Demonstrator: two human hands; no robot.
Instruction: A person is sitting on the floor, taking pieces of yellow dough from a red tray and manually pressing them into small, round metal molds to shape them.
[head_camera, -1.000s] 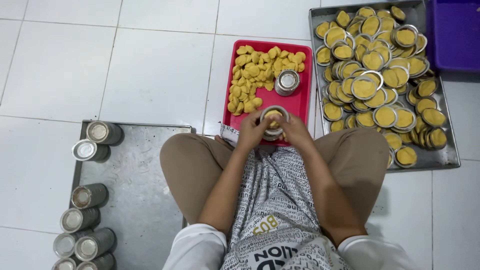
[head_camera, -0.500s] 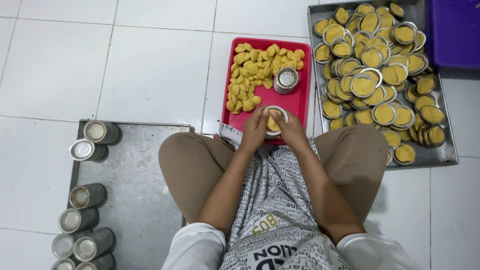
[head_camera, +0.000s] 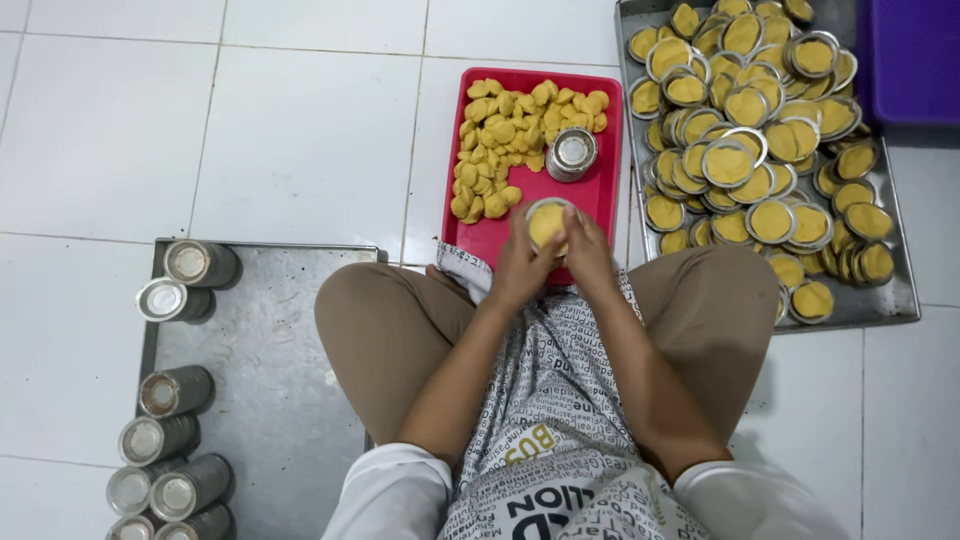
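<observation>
Tin (head_camera: 547, 222) with yellow dough sits between both hands at red tray's (head_camera: 600, 195) near edge, left hand (head_camera: 522, 268) and right hand (head_camera: 588, 256) fingers pinching its rim equally.

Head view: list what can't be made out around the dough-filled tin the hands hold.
- Tin: its sides and base are covered by the left hand and right hand.
- Red tray: its near edge is hidden behind the hands and apron.
- Stacked tins on the steel sheet: the lowest ones are cut off by the bottom edge.
- Purple box: cut off at the right edge.
</observation>
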